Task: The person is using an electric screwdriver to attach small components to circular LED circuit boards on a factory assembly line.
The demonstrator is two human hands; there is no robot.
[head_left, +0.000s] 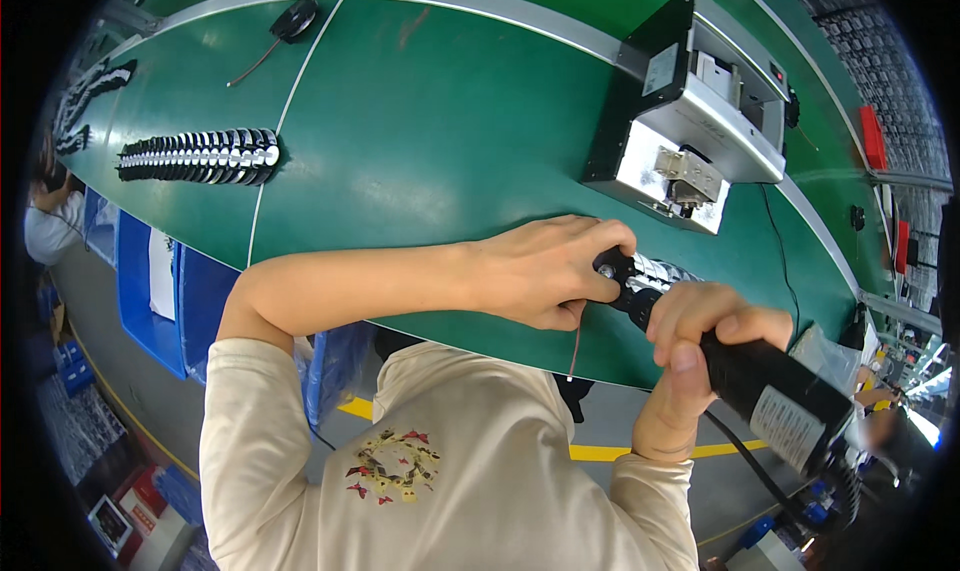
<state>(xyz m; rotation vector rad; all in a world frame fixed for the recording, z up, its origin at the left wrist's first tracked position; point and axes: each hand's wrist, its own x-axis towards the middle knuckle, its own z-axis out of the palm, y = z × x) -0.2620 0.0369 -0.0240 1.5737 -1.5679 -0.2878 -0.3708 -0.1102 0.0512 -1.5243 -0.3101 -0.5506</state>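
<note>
My right hand (710, 331) is wrapped round the front end of a black electric screwdriver (765, 381), whose body slants down to the right and carries a white label. Its tip end points left, towards my left hand. Curled fingers of my left hand (560, 271) grip a small black part (620, 273) on the bench. Beside that part, shiny white-and-black pieces (655, 269) show between my hands, partly hidden by my fingers. A thin reddish wire (576, 349) hangs below the left hand.
A silver-and-black screw feeder (690, 111) stands beyond my hands on the green bench (430, 131). At left lies a row of black-and-white parts (200, 157); further back, a black round part (294, 19) with a wire. Blue bins (145, 291) stand below the left edge. A person (58, 211) sits far left.
</note>
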